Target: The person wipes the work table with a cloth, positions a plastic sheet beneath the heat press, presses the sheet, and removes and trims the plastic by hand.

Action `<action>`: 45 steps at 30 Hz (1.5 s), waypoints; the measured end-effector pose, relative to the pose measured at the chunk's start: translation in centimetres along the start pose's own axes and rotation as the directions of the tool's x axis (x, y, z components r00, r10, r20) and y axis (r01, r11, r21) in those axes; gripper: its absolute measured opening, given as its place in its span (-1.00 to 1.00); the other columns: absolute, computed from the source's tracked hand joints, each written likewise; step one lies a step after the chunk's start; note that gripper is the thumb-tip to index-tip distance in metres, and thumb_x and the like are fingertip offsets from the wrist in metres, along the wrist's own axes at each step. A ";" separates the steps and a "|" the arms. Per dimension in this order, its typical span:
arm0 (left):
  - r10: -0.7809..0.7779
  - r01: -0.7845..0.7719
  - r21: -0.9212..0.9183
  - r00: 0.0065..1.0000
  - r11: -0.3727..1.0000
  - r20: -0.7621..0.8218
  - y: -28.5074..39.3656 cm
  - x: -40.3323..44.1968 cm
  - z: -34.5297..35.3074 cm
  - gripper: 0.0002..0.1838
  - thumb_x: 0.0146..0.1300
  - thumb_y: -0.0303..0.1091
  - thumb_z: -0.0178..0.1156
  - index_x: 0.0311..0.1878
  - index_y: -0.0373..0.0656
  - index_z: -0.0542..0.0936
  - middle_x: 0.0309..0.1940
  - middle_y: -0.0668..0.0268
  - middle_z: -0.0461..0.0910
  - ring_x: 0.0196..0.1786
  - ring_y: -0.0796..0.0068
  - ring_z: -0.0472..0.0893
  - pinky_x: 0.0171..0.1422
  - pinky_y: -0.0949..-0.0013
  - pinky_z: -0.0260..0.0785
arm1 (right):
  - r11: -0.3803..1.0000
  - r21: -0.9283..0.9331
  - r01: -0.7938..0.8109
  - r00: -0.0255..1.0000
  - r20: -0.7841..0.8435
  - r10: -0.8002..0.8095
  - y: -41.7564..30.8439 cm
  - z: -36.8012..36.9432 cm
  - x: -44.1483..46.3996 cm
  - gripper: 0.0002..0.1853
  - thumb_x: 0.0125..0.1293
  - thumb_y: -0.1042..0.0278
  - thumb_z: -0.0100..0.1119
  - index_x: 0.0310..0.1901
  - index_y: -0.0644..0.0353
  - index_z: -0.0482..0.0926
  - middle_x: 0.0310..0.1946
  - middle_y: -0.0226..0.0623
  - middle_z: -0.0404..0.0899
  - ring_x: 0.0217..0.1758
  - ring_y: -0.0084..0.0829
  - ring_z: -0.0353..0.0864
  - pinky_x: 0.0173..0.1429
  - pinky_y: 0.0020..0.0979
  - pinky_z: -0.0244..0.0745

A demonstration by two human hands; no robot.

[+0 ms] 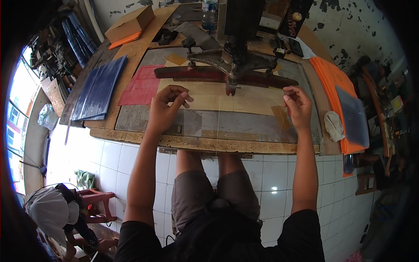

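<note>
My left hand (167,107) is raised over the near left part of the press table, its fingers curled toward the thumb. On the other side, my right hand (298,105) has thumb and fingertips pinched together near the right end of the red press bar (262,80). Whatever either hand pinches is too thin or clear to make out. Between them a fine pale line (218,126) runs down past the table edge, perhaps part of clear film. Under the bar lies a cream sheet (209,99), with a red sheet (142,85) to its left.
Blue plastic sheets (100,89) lie at the left and orange sheets (329,83) at the right, beside a white cloth (334,125). A cardboard box (129,24) and bottle (209,15) stand behind. Another person (54,214) is at lower left by a red stool (98,205).
</note>
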State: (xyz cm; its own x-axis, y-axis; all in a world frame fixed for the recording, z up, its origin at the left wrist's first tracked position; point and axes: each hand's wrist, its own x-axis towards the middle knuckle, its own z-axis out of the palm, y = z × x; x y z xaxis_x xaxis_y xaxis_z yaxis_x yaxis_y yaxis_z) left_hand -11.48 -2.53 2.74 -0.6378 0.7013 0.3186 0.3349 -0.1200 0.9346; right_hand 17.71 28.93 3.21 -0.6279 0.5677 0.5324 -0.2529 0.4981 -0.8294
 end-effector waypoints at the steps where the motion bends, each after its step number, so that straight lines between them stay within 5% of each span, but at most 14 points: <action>1: 0.000 0.000 0.002 1.000 1.000 -0.002 0.0 0.0 0.0 -0.80 0.62 -0.42 0.31 0.13 -0.37 0.69 -0.17 0.19 0.84 -0.16 0.54 0.77 0.05 0.39 0.63 | 1.000 -0.001 0.004 1.000 0.001 -0.004 0.0 0.0 0.0 -0.78 0.48 0.59 0.32 0.11 0.29 0.74 -0.16 -0.42 0.64 -0.25 -0.66 0.62 -0.15 -0.53 0.58; 13: -0.007 0.008 0.061 1.000 0.998 -0.003 0.8 -0.1 0.0 -0.62 0.62 -0.42 0.30 0.39 -0.35 0.62 -0.22 0.22 0.85 -0.20 0.55 0.77 0.06 0.39 0.60 | 0.993 0.109 -0.049 0.999 0.001 0.049 0.4 -0.1 0.0 -0.78 0.52 0.55 0.33 0.14 0.29 0.71 -0.16 -0.39 0.68 -0.26 -0.62 0.70 -0.18 -0.51 0.58; 22: 0.034 -0.034 0.034 0.999 0.999 0.006 -0.3 0.1 -0.2 -0.60 0.61 -0.43 0.30 0.44 -0.24 0.61 -0.21 0.27 0.86 -0.20 0.59 0.78 0.03 0.42 0.59 | 0.995 -0.041 -0.086 0.989 0.119 0.091 0.3 0.1 0.2 -0.65 0.59 0.48 0.30 0.33 0.30 0.69 -0.06 -0.31 0.79 -0.22 -0.56 0.77 -0.14 -0.51 0.61; 25: 0.047 -0.048 0.023 0.999 0.999 0.023 -0.5 0.0 -0.3 -0.55 0.57 -0.45 0.31 0.46 -0.25 0.59 -0.23 0.26 0.85 -0.22 0.57 0.77 0.08 0.39 0.59 | 0.954 -0.133 -0.268 0.948 0.141 0.286 -0.6 0.6 -1.3 -0.65 0.56 0.52 0.32 0.32 0.33 0.69 0.02 -0.30 0.78 -0.20 -0.56 0.77 -0.06 -0.50 0.65; 28: 0.051 -0.070 0.225 0.995 0.972 0.086 0.5 -0.4 -0.2 -0.51 0.47 -0.46 0.38 0.44 -0.19 0.60 -0.22 0.29 0.84 -0.18 0.49 0.79 0.10 0.34 0.60 | 0.954 -0.284 -0.093 0.986 0.110 0.129 -1.5 1.4 -3.9 -0.60 0.51 0.55 0.37 0.34 0.22 0.70 0.15 -0.25 0.76 -0.01 -0.45 0.80 0.12 -0.38 0.68; 31: 0.284 -0.311 0.507 0.950 0.804 0.131 2.1 -1.7 1.4 -0.47 0.38 -0.46 0.41 0.42 -0.11 0.62 -0.05 0.30 0.83 0.00 0.32 0.80 0.18 0.23 0.59 | 0.865 -0.502 0.014 0.991 0.125 0.057 -1.8 -0.4 -6.3 -0.53 0.47 0.50 0.42 0.39 0.14 0.68 0.28 -0.19 0.70 0.25 -0.23 0.73 0.33 -0.21 0.62; 32: 0.359 -0.353 0.602 0.926 0.716 0.117 2.7 -2.6 2.5 -0.47 0.34 -0.41 0.45 0.38 -0.05 0.66 0.15 0.29 0.78 0.24 0.15 0.72 0.36 0.04 0.50 | 0.831 -0.556 0.032 0.987 0.149 0.062 -1.8 -1.2 -7.2 -0.50 0.46 0.47 0.44 0.41 0.11 0.67 0.34 -0.16 0.67 0.36 -0.14 0.69 0.41 -0.14 0.59; 35: 0.400 -0.440 0.658 0.889 0.611 0.223 4.2 -7.1 5.4 -0.48 0.33 -0.24 0.50 0.35 -0.02 0.69 0.35 0.23 0.69 0.42 0.11 0.63 0.55 -0.12 0.35 | 0.531 -0.843 0.087 0.996 0.073 -0.047 -3.3 -3.6 -8.6 -0.39 0.43 0.34 0.49 0.49 0.09 0.60 0.51 -0.09 0.52 0.59 0.07 0.45 0.65 0.05 0.33; 36: 0.364 -0.481 0.632 0.876 0.608 0.317 3.7 -8.8 6.3 -0.47 0.32 -0.15 0.51 0.34 -0.02 0.70 0.39 0.22 0.66 0.47 0.10 0.59 0.60 -0.18 0.28 | 0.514 -0.858 0.008 1.000 0.010 0.002 -3.1 -5.3 -8.5 -0.29 0.42 0.19 0.51 0.57 0.03 0.51 0.62 -0.05 0.37 0.69 0.13 0.28 0.75 0.15 0.14; 40: 0.291 -0.486 0.602 0.871 0.633 0.396 2.1 -13.6 9.6 -0.40 0.34 0.02 0.50 0.37 0.00 0.69 0.55 0.22 0.54 0.65 0.10 0.45 0.75 -0.27 0.11 | -0.003 -0.970 -0.245 0.967 -0.244 -0.074 -1.0 -14.2 -8.6 -0.29 0.52 0.02 0.39 0.63 -0.01 0.46 0.63 0.12 0.33 0.72 0.18 0.24 0.75 0.18 0.17; 43: 0.271 -0.454 0.626 0.889 0.634 0.370 1.6 -14.8 10.5 -0.35 0.36 0.05 0.48 0.44 0.00 0.65 0.63 0.21 0.46 0.73 0.11 0.34 0.81 -0.31 -0.04 | 0.083 -0.921 -0.381 0.894 -0.344 0.288 0.3 -18.3 -8.6 -0.29 0.58 -0.02 0.32 0.65 0.04 0.42 0.63 0.15 0.31 0.74 0.17 0.22 0.75 0.17 0.18; 45: 0.261 -0.466 0.632 0.882 0.619 0.393 1.7 -15.1 11.0 -0.31 0.38 0.08 0.47 0.49 0.00 0.61 0.67 0.20 0.42 0.77 0.11 0.28 0.83 -0.35 -0.11 | 0.106 -0.927 -0.359 0.913 -0.325 0.248 0.3 -18.2 -8.5 -0.44 0.66 0.14 0.24 0.58 0.11 0.50 0.55 0.15 0.44 0.63 0.16 0.41 0.65 0.11 0.36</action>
State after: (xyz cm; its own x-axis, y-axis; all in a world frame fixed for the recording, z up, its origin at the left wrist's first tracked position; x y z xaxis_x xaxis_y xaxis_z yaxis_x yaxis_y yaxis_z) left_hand 6.38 -5.60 -2.20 -0.2019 0.8634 0.4624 0.9428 0.0434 0.3305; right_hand 36.39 36.18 1.50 -0.3967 0.8545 0.3353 0.8812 0.4568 -0.1217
